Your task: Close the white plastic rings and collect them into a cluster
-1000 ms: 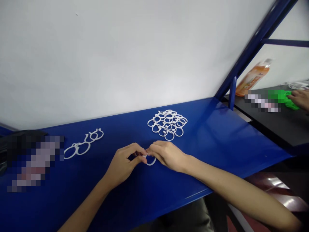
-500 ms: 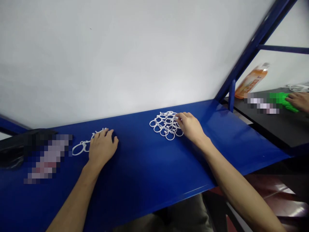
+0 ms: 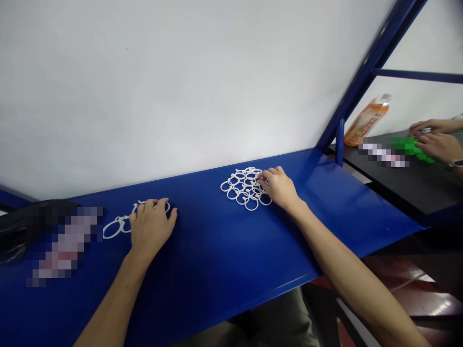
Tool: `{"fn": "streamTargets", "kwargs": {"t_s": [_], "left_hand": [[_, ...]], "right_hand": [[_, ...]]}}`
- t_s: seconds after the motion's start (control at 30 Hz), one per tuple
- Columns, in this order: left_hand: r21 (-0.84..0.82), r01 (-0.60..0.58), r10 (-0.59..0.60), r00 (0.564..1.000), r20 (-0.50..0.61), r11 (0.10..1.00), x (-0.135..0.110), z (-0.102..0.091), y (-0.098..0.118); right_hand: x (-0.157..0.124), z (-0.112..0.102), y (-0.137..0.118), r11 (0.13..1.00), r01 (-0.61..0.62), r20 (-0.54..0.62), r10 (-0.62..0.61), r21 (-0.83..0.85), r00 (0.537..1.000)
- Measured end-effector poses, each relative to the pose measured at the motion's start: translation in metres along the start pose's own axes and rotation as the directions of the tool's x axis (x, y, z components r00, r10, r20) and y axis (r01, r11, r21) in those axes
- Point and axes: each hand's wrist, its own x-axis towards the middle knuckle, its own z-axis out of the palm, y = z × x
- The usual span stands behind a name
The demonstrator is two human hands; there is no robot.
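Observation:
A flat cluster of joined white plastic rings (image 3: 243, 188) lies on the blue table (image 3: 217, 260), right of the middle. At its right edge is my right hand (image 3: 278, 187), thumb and forefinger bent close together on one of the rings. Part of the cluster is hidden under these fingers. Farther left, my left hand (image 3: 152, 222) rests over a smaller group of white rings (image 3: 113, 228), palm down with its fingers apart. Some of those rings show beyond the fingertips and to the left; the palm covers the others.
A black plastic bag (image 3: 14, 229) and a blurred-out packet (image 3: 67, 246) lie at the left. Behind the table stands a white wall (image 3: 162, 96). On the right, past a blue frame (image 3: 361, 77), a co-worker's hands (image 3: 436, 142) handle something green beside an orange bottle (image 3: 368, 120).
My view has shifted slightly. My left fingers have drawn back a little, uncovering more rings. My right fingers have moved slightly inward over the cluster. A second co-worker's hand has come into view.

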Motion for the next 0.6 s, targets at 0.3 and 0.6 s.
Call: {"fn": "streamTargets", "kwargs": {"t_s": [0.3, 0.6], "left_hand": [[-0.104, -0.115, 0.11, 0.992, -0.056, 0.988, -0.003, -0.004, 0.004], [-0.942, -0.011, 0.273, 0.958, 0.086, 0.336, -0.037, -0.035, 0.063]], "right_hand": [[-0.008, -0.012, -0.021, 0.985, 0.118, -0.174, -0.095, 0.129, 0.98], [-0.043, 0.003, -0.096, 0.628, -0.012, 0.171, -0.193, 0.778, 0.966]]}}
